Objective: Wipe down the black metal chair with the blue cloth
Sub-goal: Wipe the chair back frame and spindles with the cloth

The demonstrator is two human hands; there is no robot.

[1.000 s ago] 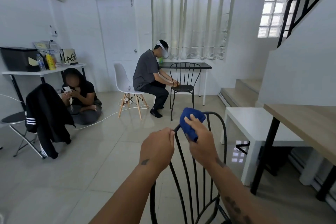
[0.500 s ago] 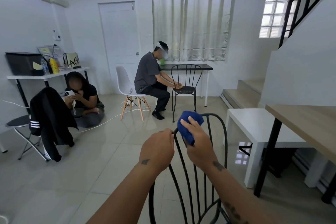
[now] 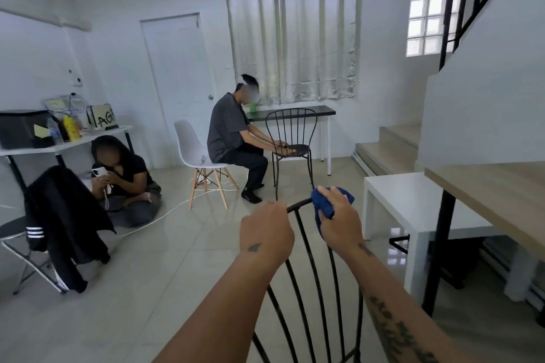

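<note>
The black metal chair (image 3: 312,289) stands right in front of me, its curved wire back rising between my arms; its seat is below the frame. My left hand (image 3: 265,230) grips the top rail of the back on the left side. My right hand (image 3: 339,221) is closed on the bunched blue cloth (image 3: 323,205) and presses it over the top rail at the right of the arch. The rail under the cloth is hidden.
A white low table (image 3: 413,200) and a wooden desk (image 3: 495,197) stand close on the right, stairs behind them. One person sits on a white chair (image 3: 194,153) at a second black chair (image 3: 292,138); another sits on the floor by a jacket-draped folding chair (image 3: 59,221). A white cable crosses the tiles.
My right hand has slid the blue cloth rightward along the top rail, away from my left hand. The view has tilted up slightly. My left hand keeps its hold.
</note>
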